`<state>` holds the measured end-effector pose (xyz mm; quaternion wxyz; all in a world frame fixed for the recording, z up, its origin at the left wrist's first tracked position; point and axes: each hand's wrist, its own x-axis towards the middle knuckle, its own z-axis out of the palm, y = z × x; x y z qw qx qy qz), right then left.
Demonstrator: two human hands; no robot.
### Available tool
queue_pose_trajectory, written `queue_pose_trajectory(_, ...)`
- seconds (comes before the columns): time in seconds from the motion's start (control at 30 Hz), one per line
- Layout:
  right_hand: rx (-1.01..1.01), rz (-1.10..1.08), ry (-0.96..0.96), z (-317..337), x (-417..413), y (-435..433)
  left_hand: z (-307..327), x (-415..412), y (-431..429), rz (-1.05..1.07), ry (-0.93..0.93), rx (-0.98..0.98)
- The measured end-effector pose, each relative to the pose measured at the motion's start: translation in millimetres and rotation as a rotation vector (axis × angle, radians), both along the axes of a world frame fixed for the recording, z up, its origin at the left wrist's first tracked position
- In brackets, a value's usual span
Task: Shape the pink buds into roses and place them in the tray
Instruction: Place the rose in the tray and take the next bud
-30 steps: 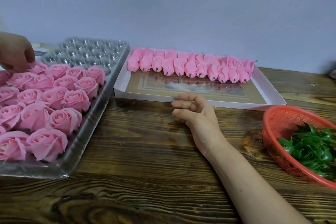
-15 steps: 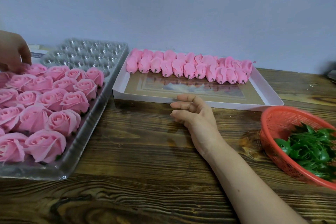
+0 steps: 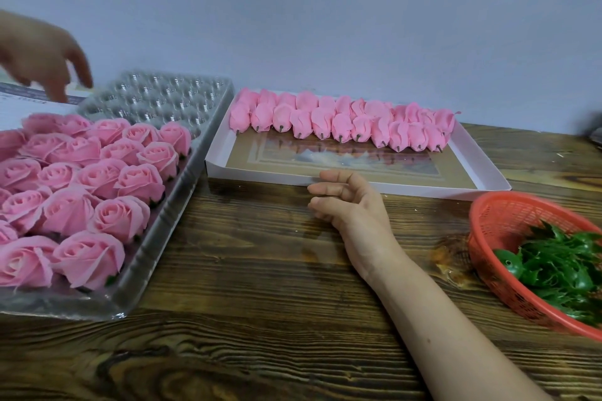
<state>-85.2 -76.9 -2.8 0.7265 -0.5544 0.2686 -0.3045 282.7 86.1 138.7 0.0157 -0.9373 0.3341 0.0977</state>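
Two rows of pink buds lie along the far side of the white cardboard tray. Finished pink roses fill the near cells of the clear plastic tray. The left hand hovers above its far end, fingers spread, empty. The right hand rests on the wooden table, fingers loosely curled, holding nothing. A red basket holds green leaves.

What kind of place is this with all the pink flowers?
Probably a small craft worktable for making fake roses. A clear tray holds finished roses, a white box holds unshaped pink buds, and a red basket holds green leaf parts.
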Motion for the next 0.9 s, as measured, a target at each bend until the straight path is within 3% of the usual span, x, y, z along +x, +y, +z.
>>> queue_pose_trajectory(0.07,0.003,-0.004,0.003,0,0,0,16,-41,-19,-0.014,-0.074,-0.037)
queue_pose_trajectory(0.17,0.006,-0.012,0.001,1,0,0,23,-90,-43,-0.241,-0.188,-0.214)
queue_pose_trajectory(0.4,0.043,-0.064,-0.052,4,-1,1,-26,-174,-86,-0.528,-0.141,-0.518)
queue_pose_trajectory(0.67,0.141,-0.25,-0.155,19,-6,-8,-96,-219,-120,-0.393,0.125,-0.748)
queue_pose_trajectory(0.9,0.146,-0.464,-0.188,31,-11,-27,-138,-243,-124,-0.313,0.208,-0.834)
